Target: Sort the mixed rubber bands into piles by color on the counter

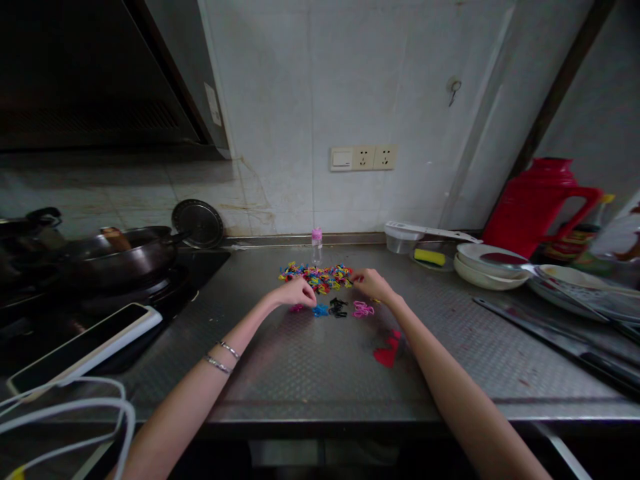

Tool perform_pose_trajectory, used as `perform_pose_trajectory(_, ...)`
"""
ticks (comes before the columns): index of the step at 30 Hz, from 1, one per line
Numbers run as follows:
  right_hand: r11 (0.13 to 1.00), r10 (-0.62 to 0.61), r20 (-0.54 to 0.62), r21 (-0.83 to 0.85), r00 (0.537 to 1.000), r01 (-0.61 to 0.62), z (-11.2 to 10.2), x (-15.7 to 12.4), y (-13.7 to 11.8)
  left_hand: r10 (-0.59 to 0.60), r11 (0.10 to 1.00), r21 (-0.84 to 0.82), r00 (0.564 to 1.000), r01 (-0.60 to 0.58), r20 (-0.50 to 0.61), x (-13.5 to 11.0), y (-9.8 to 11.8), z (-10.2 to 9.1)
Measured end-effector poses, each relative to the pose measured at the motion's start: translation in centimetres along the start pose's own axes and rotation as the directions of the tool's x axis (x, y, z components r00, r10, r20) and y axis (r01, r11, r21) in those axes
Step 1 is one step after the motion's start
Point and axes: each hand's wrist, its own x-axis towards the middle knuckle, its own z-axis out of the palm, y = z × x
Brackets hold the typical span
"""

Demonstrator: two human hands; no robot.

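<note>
Two bare forearms reach across a textured grey metal counter [305,380]. Toward the far side lies a loose, wide heap of small, multicoloured clip-like pieces [320,279]. Nearer, sorted by colour, sit a small blue cluster [321,311], a black cluster [339,309] to its right, and a light-pink looped cluster [363,309] farther right. The left hand [299,291], fingers drawn narrowly together, is just beside the blue cluster; whether it holds a piece cannot be told. The right hand [371,283] is curled at the heap's right edge, its grip too dim to tell. A clear bottle with a pink cap [317,248] stands just beyond the heap. Red heart-shaped marks [385,356] show near the right forearm.
</note>
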Motion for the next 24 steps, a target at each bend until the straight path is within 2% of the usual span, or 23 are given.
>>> perform_pose_trajectory(2,0.996,-0.052,0.031,0.075,0.998,0.05,0.3,0.3,0.3,-0.018,1.0,-0.02,0.999,0.019,0.047,-0.3,0.1,-0.2)
perform_pose_trajectory(5,0.989,-0.095,0.047,0.114,0.994,0.089,0.8,0.7,0.7,-0.023,0.998,-0.052,0.998,0.026,0.06,-0.6,0.0,-0.6)
perform_pose_trajectory(12,0.995,-0.098,0.081,0.021,0.992,0.097,1.0,0.5,0.5,0.05,0.999,-0.009,0.998,-0.051,-0.048,-0.2,-1.1,-1.3)
perform_pose_trajectory(18,0.99,-0.096,0.065,-0.096,0.993,0.102,0.9,-0.1,-0.3,0.068,0.998,0.006,0.99,-0.068,-0.124,-0.1,-1.2,-1.2)
perform_pose_trajectory(24,0.991,-0.121,0.031,-0.049,0.992,0.123,0.7,0.0,-0.1,0.063,0.998,0.004,0.982,-0.063,-0.177,0.0,-1.4,-1.2)
